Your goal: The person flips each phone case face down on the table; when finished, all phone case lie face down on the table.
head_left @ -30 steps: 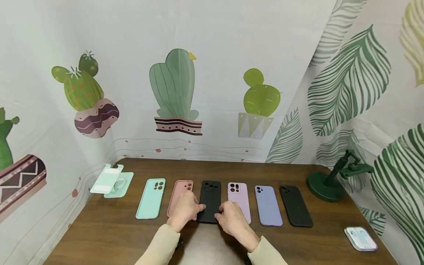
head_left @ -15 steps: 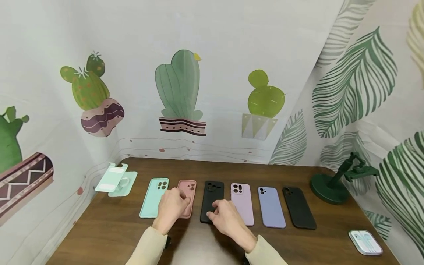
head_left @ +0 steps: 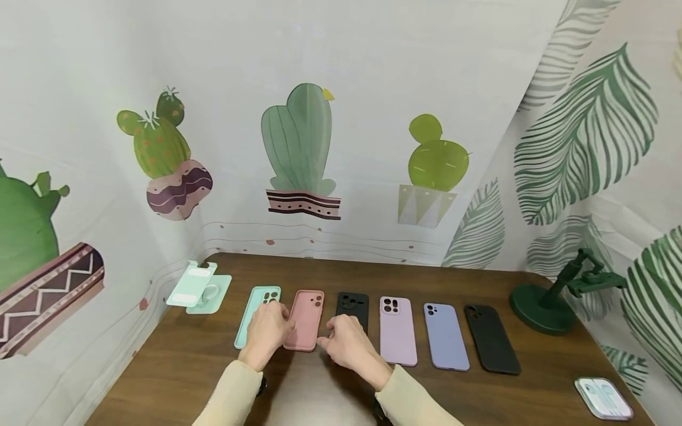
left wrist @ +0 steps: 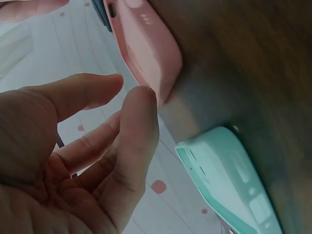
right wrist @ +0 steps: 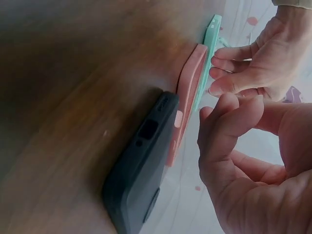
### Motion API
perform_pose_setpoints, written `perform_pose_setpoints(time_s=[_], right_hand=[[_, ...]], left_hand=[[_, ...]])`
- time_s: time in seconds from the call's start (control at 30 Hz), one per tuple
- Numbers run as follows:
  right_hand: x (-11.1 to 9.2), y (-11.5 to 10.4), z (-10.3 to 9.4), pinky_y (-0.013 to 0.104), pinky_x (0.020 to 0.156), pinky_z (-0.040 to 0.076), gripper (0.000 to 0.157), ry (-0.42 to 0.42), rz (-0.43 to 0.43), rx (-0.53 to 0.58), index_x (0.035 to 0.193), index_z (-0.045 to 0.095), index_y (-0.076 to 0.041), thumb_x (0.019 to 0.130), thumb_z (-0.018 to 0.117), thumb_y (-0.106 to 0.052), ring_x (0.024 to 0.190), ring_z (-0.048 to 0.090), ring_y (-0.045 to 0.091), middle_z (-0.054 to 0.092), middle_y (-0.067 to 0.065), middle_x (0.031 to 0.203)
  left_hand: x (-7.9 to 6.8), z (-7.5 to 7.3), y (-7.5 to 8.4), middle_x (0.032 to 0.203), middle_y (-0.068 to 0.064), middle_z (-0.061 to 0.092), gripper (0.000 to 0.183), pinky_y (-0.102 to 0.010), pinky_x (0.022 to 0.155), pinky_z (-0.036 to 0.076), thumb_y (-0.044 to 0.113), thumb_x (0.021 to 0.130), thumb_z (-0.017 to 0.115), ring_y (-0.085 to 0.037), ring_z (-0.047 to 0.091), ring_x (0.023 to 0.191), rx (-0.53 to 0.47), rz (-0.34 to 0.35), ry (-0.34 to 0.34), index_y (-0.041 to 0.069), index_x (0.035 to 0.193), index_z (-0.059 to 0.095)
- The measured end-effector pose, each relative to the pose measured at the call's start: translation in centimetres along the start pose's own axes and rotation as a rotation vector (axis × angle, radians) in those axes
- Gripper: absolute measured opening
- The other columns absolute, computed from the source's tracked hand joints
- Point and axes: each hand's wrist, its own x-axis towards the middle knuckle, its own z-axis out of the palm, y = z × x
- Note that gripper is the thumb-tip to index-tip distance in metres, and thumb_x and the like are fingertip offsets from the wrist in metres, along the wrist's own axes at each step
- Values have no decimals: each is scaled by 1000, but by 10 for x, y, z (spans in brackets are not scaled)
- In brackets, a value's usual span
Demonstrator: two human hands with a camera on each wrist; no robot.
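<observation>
Phone cases lie in a row on the wooden table. My left hand (head_left: 266,328) hovers between the mint case (head_left: 247,322) and the pink case (head_left: 306,322), covering part of the mint one. In the left wrist view its thumb and fingers are apart, loosely bent, with nothing between them; the pink case (left wrist: 151,44) is just beyond the fingertips. Over the lower part of the black case (head_left: 354,303) is my right hand (head_left: 348,343), its thumb pointing toward the pink case. The right wrist view shows its fingers loosely bent beside the black case (right wrist: 146,156), holding nothing.
Farther right lie a lilac case (head_left: 397,331), a periwinkle case (head_left: 446,337) and another black case (head_left: 492,340). A mint folding stand (head_left: 199,290) is at the back left. At the right are a dark green stand (head_left: 543,310) and boxed white earphones (head_left: 604,398).
My left hand has left the edge of the black case and moved left, past the pink case toward the mint one. The right hand has shifted left, over the black case.
</observation>
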Motion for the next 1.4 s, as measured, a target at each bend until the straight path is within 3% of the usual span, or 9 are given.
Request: perform_pose_setpoints(time_s=[0.03, 0.13, 0.27, 0.4, 0.53, 0.67, 0.77, 1.03, 1.4], right_hand=[[4, 5, 5, 32, 65, 59, 29, 1, -5, -22, 110, 79, 7, 94, 83, -17, 65, 68, 6, 76, -1, 73], [9, 5, 12, 31, 57, 54, 14, 12, -28, -50, 89, 80, 0, 93, 81, -13, 57, 62, 6, 71, -4, 61], [11, -5, 15, 29, 46, 42, 29, 4, 7, -42, 61, 66, -10, 87, 79, -6, 49, 50, 9, 55, -6, 51], [15, -10, 19, 30, 45, 38, 38, -11, 73, -39, 57, 56, -12, 87, 78, -5, 51, 46, 13, 47, -5, 56], [28, 8, 37, 30, 45, 40, 40, -9, 111, -77, 56, 51, -16, 86, 77, -8, 52, 46, 14, 48, -4, 57], [46, 36, 59, 28, 42, 39, 38, -3, 132, -135, 55, 48, -19, 82, 73, -8, 49, 44, 11, 47, -7, 56], [53, 40, 64, 27, 42, 40, 35, 7, 138, -141, 55, 50, -19, 78, 72, -4, 49, 46, 12, 49, -6, 56], [58, 37, 72, 28, 47, 46, 26, 37, 175, -281, 61, 58, -15, 77, 76, -5, 57, 53, 14, 60, 0, 65], [55, 37, 71, 29, 46, 45, 25, 66, 173, -282, 62, 59, -15, 74, 81, -10, 57, 54, 14, 63, 3, 66]], left_hand=[[1, 0, -1, 78, -9, 75, 13, -35, 51, 48, 8, 86, 82, -22, 63, 66, 2, -3, -8, 9, 74, 77], [3, 4, -5, 80, -9, 76, 14, -35, 52, 49, 7, 86, 82, -22, 65, 68, -4, -12, -37, 10, 73, 77], [15, 27, -26, 79, -8, 76, 14, -34, 52, 49, 7, 83, 81, -23, 64, 66, -5, 0, -65, 12, 70, 77], [31, 55, -51, 74, -3, 72, 18, -30, 49, 46, 7, 77, 78, -19, 60, 63, 13, 3, -83, 19, 64, 74], [37, 66, -62, 73, 1, 71, 22, -28, 48, 46, 4, 73, 78, -16, 60, 62, 16, 28, -83, 22, 62, 72], [39, 68, -65, 74, -1, 72, 19, -28, 49, 47, 3, 74, 76, -16, 61, 63, 13, 42, -85, 19, 63, 73], [40, 67, -65, 76, -2, 74, 14, -28, 52, 49, 4, 75, 78, -17, 63, 65, 17, 28, -93, 16, 68, 76], [35, 62, -62, 80, -4, 77, 13, -31, 62, 55, 6, 77, 84, -18, 66, 71, 19, 29, -91, 16, 72, 78], [38, 70, -66, 74, 0, 74, 14, -30, 61, 54, 5, 73, 81, -16, 63, 67, -18, 38, -71, 16, 68, 75]])
